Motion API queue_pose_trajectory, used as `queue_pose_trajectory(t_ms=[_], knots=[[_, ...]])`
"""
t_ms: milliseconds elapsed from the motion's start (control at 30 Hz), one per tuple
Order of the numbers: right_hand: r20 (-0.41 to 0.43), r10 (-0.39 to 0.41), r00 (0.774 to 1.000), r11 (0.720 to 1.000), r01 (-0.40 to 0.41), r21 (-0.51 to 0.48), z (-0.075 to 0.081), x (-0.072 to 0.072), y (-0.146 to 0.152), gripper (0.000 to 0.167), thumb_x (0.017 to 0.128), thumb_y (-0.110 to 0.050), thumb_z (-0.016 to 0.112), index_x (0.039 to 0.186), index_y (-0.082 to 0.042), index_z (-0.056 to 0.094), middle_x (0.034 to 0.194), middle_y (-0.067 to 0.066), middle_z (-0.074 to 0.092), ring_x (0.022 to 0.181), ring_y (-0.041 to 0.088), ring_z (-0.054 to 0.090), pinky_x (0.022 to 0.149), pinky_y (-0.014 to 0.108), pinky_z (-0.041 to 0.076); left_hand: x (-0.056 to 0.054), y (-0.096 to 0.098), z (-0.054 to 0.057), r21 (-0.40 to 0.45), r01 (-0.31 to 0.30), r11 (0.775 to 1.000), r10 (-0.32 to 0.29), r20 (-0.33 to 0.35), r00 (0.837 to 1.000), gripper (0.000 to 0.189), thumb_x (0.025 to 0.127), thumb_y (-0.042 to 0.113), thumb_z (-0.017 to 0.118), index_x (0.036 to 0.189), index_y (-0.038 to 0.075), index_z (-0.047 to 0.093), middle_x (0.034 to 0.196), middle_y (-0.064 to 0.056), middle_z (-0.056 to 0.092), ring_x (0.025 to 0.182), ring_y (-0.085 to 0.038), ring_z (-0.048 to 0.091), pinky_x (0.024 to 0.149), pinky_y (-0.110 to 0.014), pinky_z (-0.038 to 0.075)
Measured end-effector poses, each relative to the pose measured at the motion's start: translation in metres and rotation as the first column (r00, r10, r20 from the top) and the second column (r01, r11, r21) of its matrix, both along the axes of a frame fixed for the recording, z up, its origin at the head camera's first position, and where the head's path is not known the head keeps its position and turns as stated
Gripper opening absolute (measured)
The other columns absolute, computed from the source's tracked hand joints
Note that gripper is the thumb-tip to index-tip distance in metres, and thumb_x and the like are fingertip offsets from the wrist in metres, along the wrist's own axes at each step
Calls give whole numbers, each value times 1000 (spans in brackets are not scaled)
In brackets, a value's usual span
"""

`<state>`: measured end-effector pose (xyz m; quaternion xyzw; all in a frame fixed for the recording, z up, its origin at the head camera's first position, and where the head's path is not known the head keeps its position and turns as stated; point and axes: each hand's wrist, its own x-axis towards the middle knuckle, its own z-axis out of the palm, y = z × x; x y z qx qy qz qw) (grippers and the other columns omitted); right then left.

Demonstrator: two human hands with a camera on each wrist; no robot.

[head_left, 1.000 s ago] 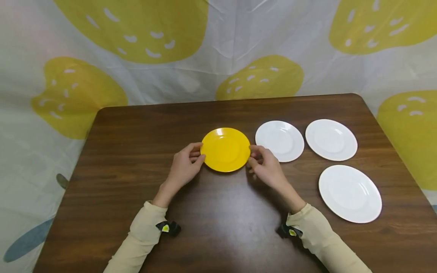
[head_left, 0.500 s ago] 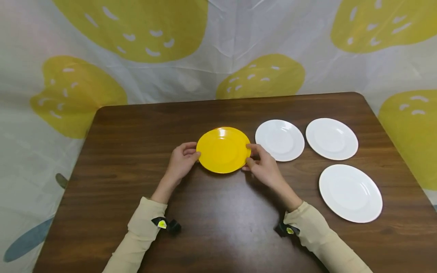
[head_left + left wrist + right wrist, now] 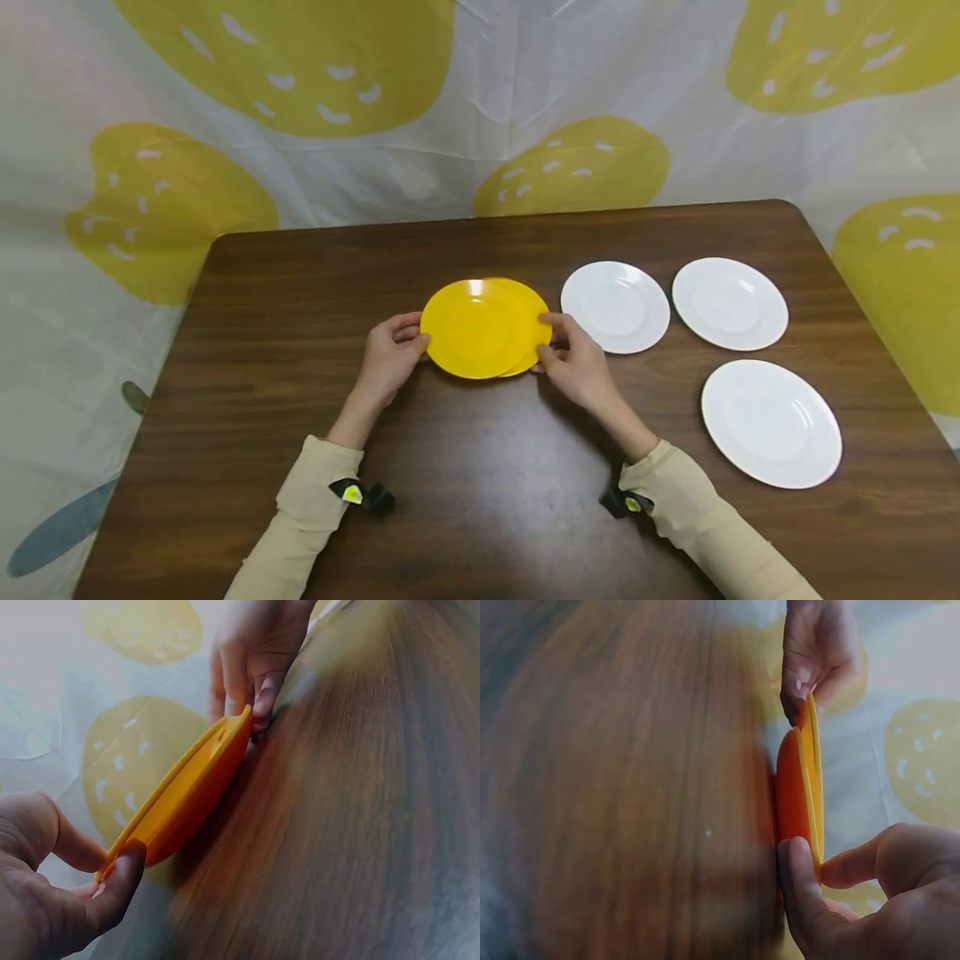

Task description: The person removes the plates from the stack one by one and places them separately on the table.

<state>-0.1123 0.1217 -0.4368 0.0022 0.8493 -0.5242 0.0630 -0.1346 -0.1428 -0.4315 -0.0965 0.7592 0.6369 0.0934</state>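
Note:
Two yellow plates overlap near the table's middle. The upper yellow plate (image 3: pixel 471 332) sits shifted left, so a crescent of the lower yellow plate (image 3: pixel 529 333) shows at its right. My left hand (image 3: pixel 390 354) pinches the upper plate's left rim between thumb and fingers, as the left wrist view also shows. At the opposite side, my right hand (image 3: pixel 579 362) pinches the right rim of the lower plate; whether its fingers also touch the upper one I cannot tell. Seen edge-on in the right wrist view, the two rims (image 3: pixel 815 780) part toward the left hand.
Right of the hands lie three white plates: one (image 3: pixel 615 308) close beside the right hand, another (image 3: pixel 730 304) at the back right, and a third (image 3: pixel 771 425) nearer the front. The brown wooden table (image 3: pixel 480 517) ends at a patterned curtain (image 3: pixel 360 183) behind.
The upper yellow plate has slid left with the left hand, revealing a second yellow plate beneath. My right hand has stayed almost in place. The white plates have not moved.

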Motion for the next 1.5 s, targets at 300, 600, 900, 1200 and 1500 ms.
queue_pose_trajectory(t_ms=[300, 600, 900, 1200, 1500], knots=[[-9, -11, 1000, 1000, 11, 26, -1, 0, 0, 45, 96, -1, 62, 140, -1, 52, 112, 23, 61, 78, 22, 70, 66, 21, 60, -2, -16, 4, 102, -43, 994, 46, -26, 999, 43, 98, -4, 57, 139, -12, 51, 118, -27, 60, 78, -4, 64, 70, -16, 58], [-15, -23, 1000, 999, 24, 36, 1, 1, 1, 46, 96, -1, 62, 141, 0, 52, 112, 24, 62, 80, 25, 71, 65, 21, 60, 0, -26, 6, 118, -79, 990, 83, -31, 996, 43, 98, -5, 57, 140, -12, 50, 119, -26, 59, 77, -4, 64, 70, -16, 58], [-13, -24, 1000, 999, 24, 44, 1, 2, 0, 46, 96, -2, 63, 141, -2, 52, 111, 23, 62, 79, 23, 70, 65, 20, 59, 2, -51, 7, 95, -112, 989, 115, -30, 993, 44, 98, -4, 56, 141, -12, 49, 121, -25, 58, 79, -2, 65, 72, -15, 58], [-10, -30, 1000, 999, 30, 21, 2, 2, -1, 46, 95, -1, 63, 141, -1, 52, 108, 23, 61, 77, 22, 70, 65, 21, 60, 5, -71, 10, 95, -147, 985, 149, -22, 989, 46, 98, -3, 57, 142, -13, 47, 112, -16, 60, 78, -1, 66, 72, -15, 58], [-21, -35, 999, 999, 36, 20, 1, 2, 0, 45, 95, 0, 63, 140, -1, 53, 107, 22, 60, 76, 21, 69, 64, 21, 60, 13, -83, 2, 79, -180, 981, 180, -1, 984, 45, 99, -2, 57, 142, -14, 47, 105, -10, 60, 76, 0, 65, 72, -14, 58]])
